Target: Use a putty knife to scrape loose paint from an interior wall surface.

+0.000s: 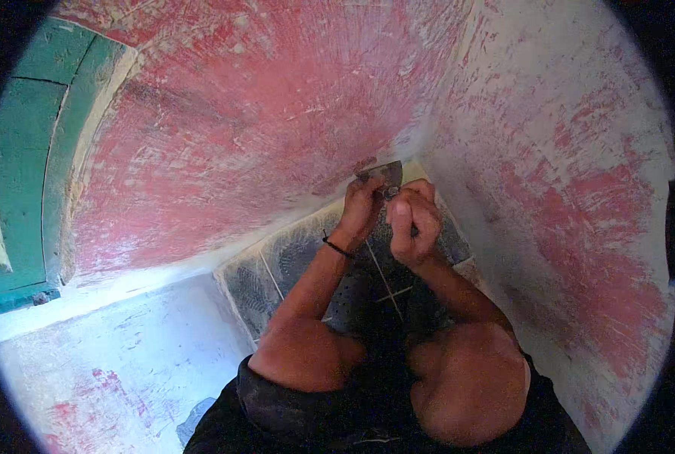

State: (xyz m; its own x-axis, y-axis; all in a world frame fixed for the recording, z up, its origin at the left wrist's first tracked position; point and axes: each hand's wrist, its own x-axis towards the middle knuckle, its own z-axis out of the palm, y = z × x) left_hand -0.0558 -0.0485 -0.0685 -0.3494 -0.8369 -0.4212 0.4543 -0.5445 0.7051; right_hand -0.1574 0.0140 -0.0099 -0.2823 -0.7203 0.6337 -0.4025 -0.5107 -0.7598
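A scraper with a wide, dark metal blade (390, 172) is up near the low part of the red wall (269, 125), close to the corner. My right hand (416, 224) is closed around its handle, which the fingers mostly hide. My left hand (362, 205), with a dark band on its wrist, has its fingers pressed on the blade near the neck. Scraped, patchy red paint covers the wall in front of me. Whether the blade's edge touches the wall cannot be made out.
On the right rises another wall (564, 187) with patchy red and whitish paint. Dusty dark floor tiles (298, 261) lie below my arms. A green wooden door or shutter (19, 187) is at the far left, above a pale low wall (127, 346).
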